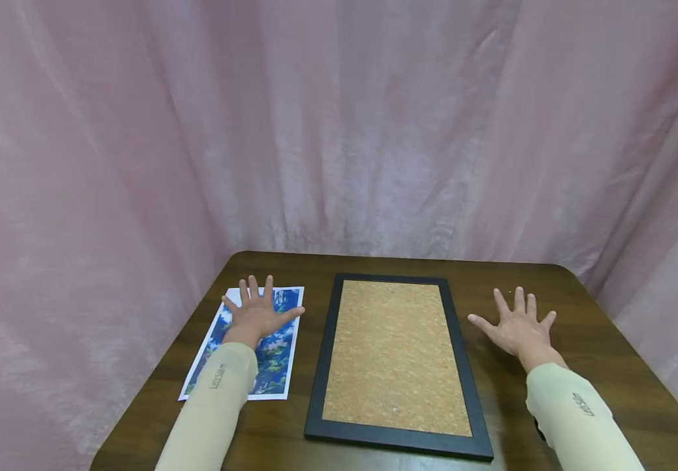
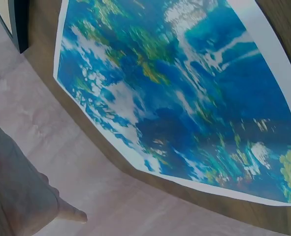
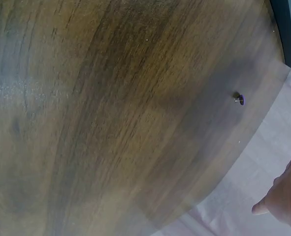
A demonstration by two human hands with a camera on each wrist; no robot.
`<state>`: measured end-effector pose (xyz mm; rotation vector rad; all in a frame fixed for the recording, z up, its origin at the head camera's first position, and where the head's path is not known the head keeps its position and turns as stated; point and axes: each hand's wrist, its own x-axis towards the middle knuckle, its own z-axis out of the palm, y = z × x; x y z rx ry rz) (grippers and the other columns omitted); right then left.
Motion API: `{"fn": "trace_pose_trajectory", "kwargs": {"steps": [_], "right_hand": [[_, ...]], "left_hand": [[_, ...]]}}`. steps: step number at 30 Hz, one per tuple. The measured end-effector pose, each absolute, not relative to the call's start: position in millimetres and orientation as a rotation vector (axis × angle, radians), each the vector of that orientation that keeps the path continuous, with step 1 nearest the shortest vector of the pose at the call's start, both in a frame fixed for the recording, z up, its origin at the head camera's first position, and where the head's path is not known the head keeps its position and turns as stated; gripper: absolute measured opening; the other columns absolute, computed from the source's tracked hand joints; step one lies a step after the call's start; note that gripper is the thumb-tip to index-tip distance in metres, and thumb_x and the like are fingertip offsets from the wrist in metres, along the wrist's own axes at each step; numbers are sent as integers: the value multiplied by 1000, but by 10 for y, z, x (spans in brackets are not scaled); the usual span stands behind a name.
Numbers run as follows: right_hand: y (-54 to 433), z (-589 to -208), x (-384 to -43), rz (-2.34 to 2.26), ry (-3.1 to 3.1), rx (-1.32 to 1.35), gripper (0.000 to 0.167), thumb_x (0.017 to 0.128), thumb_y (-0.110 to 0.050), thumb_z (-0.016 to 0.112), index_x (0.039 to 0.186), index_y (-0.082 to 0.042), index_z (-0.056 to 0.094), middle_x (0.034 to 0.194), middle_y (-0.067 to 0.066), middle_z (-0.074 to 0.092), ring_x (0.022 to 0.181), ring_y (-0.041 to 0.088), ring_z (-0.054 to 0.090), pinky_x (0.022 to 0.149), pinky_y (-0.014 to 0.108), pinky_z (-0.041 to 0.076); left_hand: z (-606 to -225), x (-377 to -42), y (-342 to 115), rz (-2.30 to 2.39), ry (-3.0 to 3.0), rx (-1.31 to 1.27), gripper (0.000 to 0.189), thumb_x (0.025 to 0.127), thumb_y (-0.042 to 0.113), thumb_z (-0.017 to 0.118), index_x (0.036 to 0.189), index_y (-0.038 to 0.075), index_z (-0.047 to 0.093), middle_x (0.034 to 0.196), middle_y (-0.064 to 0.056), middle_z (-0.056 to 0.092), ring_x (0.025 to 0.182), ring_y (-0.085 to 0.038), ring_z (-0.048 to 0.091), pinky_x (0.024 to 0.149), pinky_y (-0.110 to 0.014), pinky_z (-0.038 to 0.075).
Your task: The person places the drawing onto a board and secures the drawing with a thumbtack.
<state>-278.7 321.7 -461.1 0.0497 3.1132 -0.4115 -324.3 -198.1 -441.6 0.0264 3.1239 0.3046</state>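
Note:
My left hand (image 1: 254,317), fingers spread, is held over a printed picture (image 1: 276,360) of blue sky and greenery with a white border. In the left wrist view the same print (image 2: 175,88) lies on the table, apart from the hand (image 2: 22,191). To the right of a black-framed cork board (image 1: 397,353), my right hand (image 1: 518,327) is spread over the bare wood and holds nothing. A small purple-headed pushpin (image 3: 241,99) lies on the table in the right wrist view, near the right hand (image 3: 283,201); the hand hides it in the head view.
The brown wooden table (image 1: 291,265) has rounded far corners. Pink curtains (image 1: 350,131) hang behind it and at both sides. The cork board lies flat in the middle, its black frame (image 1: 397,446) reaching toward the near side.

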Motion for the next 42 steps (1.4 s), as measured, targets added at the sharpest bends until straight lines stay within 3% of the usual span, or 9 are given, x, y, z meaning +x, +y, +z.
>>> {"fn": "trace_pose_trajectory", "kwargs": {"steps": [6, 24, 42], "right_hand": [[3154, -4585, -2821, -413, 3103, 52, 107, 89, -81, 36, 158, -5, 4, 155, 40, -11, 139, 61, -10, 96, 81, -13], [3263, -4546, -2872, -486, 3099, 12, 108, 91, -76, 42, 158, -7, -7, 154, 39, -18, 139, 61, -7, 101, 80, -3], [3243, -4549, -2886, -513, 3079, 23, 102, 94, -70, 45, 158, -3, 2, 154, 41, -8, 138, 62, 0, 103, 78, 4]], "left_hand": [[-4368, -3232, -2156, 341, 3101, 7, 122, 78, 86, 44, 159, 10, -7, 159, -28, -19, 143, -49, -20, 99, -77, -17], [-4293, -3179, -2537, 479, 3104, -40, 121, 82, 83, 45, 158, 2, -3, 158, -35, -8, 143, -55, -8, 106, -76, -3], [-4427, -3080, -2899, 697, 3048, -240, 122, 81, 83, 45, 157, 5, -10, 157, -35, -10, 142, -57, -6, 107, -74, -2]]}}
